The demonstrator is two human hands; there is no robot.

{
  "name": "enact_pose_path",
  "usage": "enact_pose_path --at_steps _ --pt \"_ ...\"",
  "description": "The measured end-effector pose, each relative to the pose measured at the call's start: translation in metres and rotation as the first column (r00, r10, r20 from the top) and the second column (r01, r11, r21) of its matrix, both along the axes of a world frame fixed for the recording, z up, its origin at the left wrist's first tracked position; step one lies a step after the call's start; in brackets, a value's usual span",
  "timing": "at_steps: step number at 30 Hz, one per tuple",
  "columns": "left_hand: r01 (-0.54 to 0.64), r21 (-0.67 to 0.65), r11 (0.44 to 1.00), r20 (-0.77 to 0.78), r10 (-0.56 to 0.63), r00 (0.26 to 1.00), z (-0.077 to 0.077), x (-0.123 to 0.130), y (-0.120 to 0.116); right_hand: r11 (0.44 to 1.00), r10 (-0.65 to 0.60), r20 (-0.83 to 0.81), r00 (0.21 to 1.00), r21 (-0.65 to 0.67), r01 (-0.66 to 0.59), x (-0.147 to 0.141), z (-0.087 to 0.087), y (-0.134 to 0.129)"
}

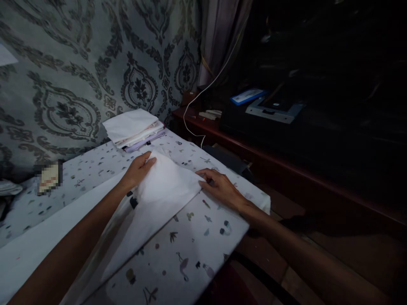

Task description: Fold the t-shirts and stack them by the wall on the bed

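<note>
A white cloth garment (pixel 168 182) lies partly raised over the patterned table cover (pixel 190 250), its kind not clear from here. My left hand (pixel 138 169) grips its upper left edge, thumb on top. At the right corner, my right hand (pixel 219 186) pinches the fabric between thumb and fingers. More white cloth spreads to the lower left, running under my left forearm. Just beyond my hands sits a stack of folded clothes (pixel 135 127), white on top with a lilac piece near the bottom.
Damask wallpaper (pixel 70 84) covers the wall behind. A blurred yellowish item (pixel 49 178) lies at the left. On the right, a dark red wooden cabinet (pixel 286 178) carries a blue-edged object (pixel 248 96), and a white cable (pixel 211 80) hangs down beside the table.
</note>
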State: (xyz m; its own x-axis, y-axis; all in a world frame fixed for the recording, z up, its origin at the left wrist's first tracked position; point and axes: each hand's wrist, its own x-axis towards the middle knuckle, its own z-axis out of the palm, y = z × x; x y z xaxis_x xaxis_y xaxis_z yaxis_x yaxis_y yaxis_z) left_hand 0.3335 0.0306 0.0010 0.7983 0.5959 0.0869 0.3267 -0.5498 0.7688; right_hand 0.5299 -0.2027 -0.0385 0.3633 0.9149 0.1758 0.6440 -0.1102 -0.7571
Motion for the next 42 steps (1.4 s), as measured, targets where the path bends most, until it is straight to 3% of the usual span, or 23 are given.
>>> enact_pose_path --at_steps 2,4,8,19,37,42 --pt "-0.025 0.257 0.966 -0.131 0.061 0.99 -0.004 -0.001 0.001 1.0 0.005 0.006 1.0 0.003 -0.005 0.0 0.001 0.0" --pt "-0.002 0.445 0.895 -0.293 0.148 0.945 -0.01 -0.001 0.001 1.0 0.004 0.007 1.0 0.008 -0.004 0.0 -0.001 0.0" --pt "0.058 0.593 0.803 -0.462 0.281 0.841 -0.019 0.0 -0.002 1.0 -0.012 -0.014 1.0 0.013 0.012 0.001 -0.006 0.001" --pt "0.067 0.662 0.746 -0.483 0.358 0.799 -0.018 0.001 -0.007 0.999 -0.028 -0.073 0.997 0.028 0.03 0.003 -0.007 0.0" --pt "0.067 0.642 0.764 -0.527 0.377 0.761 -0.014 0.005 -0.009 0.993 -0.033 0.017 0.999 0.111 0.031 0.001 -0.009 -0.002" --pt "0.047 0.632 0.773 -0.517 0.376 0.769 -0.015 0.004 -0.008 0.995 -0.067 0.202 0.977 0.085 0.051 0.001 -0.009 -0.006"
